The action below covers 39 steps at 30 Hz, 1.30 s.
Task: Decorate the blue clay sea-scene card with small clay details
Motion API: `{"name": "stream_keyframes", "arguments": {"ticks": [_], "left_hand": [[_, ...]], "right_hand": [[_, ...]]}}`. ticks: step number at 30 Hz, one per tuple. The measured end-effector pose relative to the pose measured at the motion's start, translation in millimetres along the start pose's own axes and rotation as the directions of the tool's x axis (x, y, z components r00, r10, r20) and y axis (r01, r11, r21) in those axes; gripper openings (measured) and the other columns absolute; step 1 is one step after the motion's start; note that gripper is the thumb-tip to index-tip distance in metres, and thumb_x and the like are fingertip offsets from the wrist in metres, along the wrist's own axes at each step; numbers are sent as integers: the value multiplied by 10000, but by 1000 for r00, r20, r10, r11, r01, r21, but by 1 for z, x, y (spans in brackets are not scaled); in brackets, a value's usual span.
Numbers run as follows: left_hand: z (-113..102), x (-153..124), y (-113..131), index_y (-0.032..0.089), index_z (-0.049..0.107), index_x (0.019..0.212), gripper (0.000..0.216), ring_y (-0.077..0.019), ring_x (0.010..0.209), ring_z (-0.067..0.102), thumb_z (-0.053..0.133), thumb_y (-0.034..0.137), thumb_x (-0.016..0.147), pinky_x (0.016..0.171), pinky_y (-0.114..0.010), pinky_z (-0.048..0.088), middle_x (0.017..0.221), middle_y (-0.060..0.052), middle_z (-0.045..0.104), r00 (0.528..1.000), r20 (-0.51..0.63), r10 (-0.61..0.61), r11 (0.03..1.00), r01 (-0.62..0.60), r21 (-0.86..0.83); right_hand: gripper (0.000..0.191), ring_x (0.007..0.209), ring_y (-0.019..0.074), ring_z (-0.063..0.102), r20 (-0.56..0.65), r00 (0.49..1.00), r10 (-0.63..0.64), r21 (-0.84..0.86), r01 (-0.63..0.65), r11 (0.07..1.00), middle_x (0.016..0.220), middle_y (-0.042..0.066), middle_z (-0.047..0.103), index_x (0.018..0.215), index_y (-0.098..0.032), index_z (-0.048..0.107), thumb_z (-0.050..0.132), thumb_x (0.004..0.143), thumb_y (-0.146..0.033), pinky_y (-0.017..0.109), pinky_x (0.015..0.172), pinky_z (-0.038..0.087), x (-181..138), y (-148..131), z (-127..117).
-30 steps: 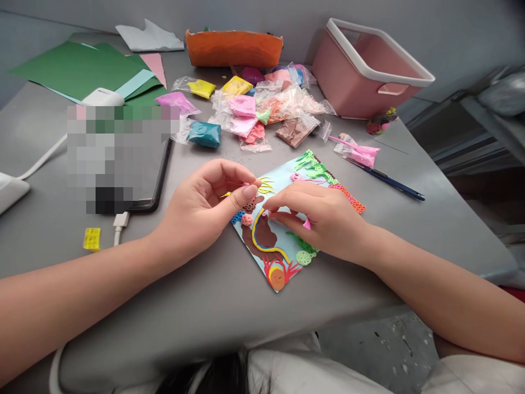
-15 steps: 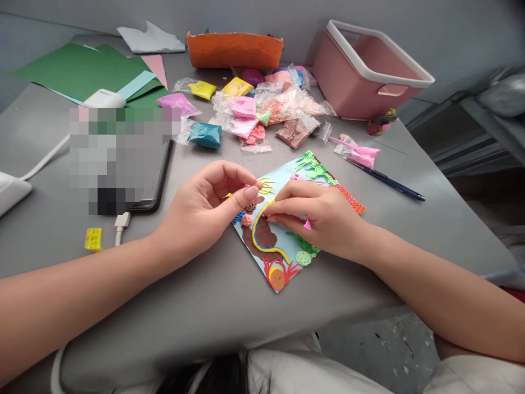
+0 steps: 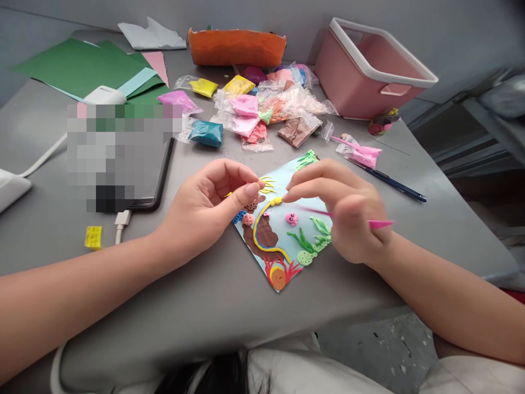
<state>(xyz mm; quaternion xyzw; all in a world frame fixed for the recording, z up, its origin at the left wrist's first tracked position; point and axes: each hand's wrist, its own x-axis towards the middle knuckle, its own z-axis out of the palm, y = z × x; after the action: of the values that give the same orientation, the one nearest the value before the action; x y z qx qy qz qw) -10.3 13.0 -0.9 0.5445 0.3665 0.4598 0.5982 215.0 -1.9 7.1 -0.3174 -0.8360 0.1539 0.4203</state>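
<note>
Thumb and forefinger of the left hand (image 3: 207, 202) meet at their tips, leaving no clear gap; whether a small piece sits between them cannot be told. The hand is raised at the left edge of a light-blue card (image 3: 287, 169), which lies flat on the grey table (image 3: 229, 312), its long axis slanting from near left to far right, between and below the two hands. Just below these fingertips is a pink pitted disc (image 3: 248, 219). Right of it, a yellow-and-blue strip (image 3: 255, 230) curves around the left side of a brown patch (image 3: 268, 232), its upper end right of the left fingertips and closer to the right hand's forefinger tip; touching or just apart cannot be told. Further right, a small pink figure (image 3: 291, 219) lies on the card, below and slightly right of that forefinger tip.

Over the card's right part, the right hand (image 3: 355, 219) holds a slim pink tool (image 3: 381, 224) by the thumb, fore and middle fingers extended leftward and loosely spread. The tool's blurred thin end points left, above the pink figure; its flared end sticks out to the right.
</note>
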Motion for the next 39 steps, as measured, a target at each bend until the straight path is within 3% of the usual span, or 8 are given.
{"name": "stream_keyframes", "arguments": {"ticks": [3,7,12,26,32,35,39], "left_hand": [[1,0,0,176,693,904,254,-95,745,708,835,384,870,694,-179,607,873,-7,778,1000,-9,-14,1000,14,-11],[2,-1,1,180,681,921,273,-88,736,710,829,404,874,690,-168,609,908,-12,804,1000,-5,-26,999,26,-27],[3,-1,2,183,684,898,221,-75,781,734,838,340,872,714,-131,602,890,11,802,1000,-8,-11,1000,10,-26],[4,-2,3,184,686,875,225,-94,798,734,838,349,869,727,-158,605,861,8,772,1000,-3,-7,1000,7,-10],[3,-1,3,186,686,886,277,-141,812,729,831,421,863,729,-227,607,869,-25,767,1000,3,-3,999,3,40],[2,-2,4,192,682,875,321,-146,729,699,834,473,846,672,-258,595,849,-32,759,1000,7,3,998,-3,69],[3,-2,4,194,682,872,338,-150,733,709,835,494,839,695,-267,607,862,-39,767,1000,15,8,997,-9,81]], "right_hand": [[630,684,154,574,-39,998,40,95,-37,995,727,44,593,781,-203,608,228,1094,-596,337,652,467,-1,-1,4],[469,569,122,474,16,1000,-16,65,15,998,636,-3,554,741,-214,531,352,1117,-428,323,618,424,-2,2,8],[470,552,119,425,15,1000,8,51,-9,999,616,-11,546,733,-212,525,347,1121,-408,321,613,400,-3,6,9],[537,552,110,465,72,994,84,58,-89,994,627,-12,567,700,-202,536,321,1121,-458,309,643,405,-3,6,11],[520,548,104,474,61,996,71,58,-75,996,624,-22,577,698,-203,537,352,1116,-450,303,640,417,-2,8,11],[514,548,98,473,66,996,63,51,-66,996,615,-25,569,696,-200,539,367,1114,-443,299,617,416,-2,7,11],[554,573,124,500,-48,994,95,169,-86,982,624,3,565,711,-209,566,334,1103,-524,322,601,424,-3,5,13]]}}
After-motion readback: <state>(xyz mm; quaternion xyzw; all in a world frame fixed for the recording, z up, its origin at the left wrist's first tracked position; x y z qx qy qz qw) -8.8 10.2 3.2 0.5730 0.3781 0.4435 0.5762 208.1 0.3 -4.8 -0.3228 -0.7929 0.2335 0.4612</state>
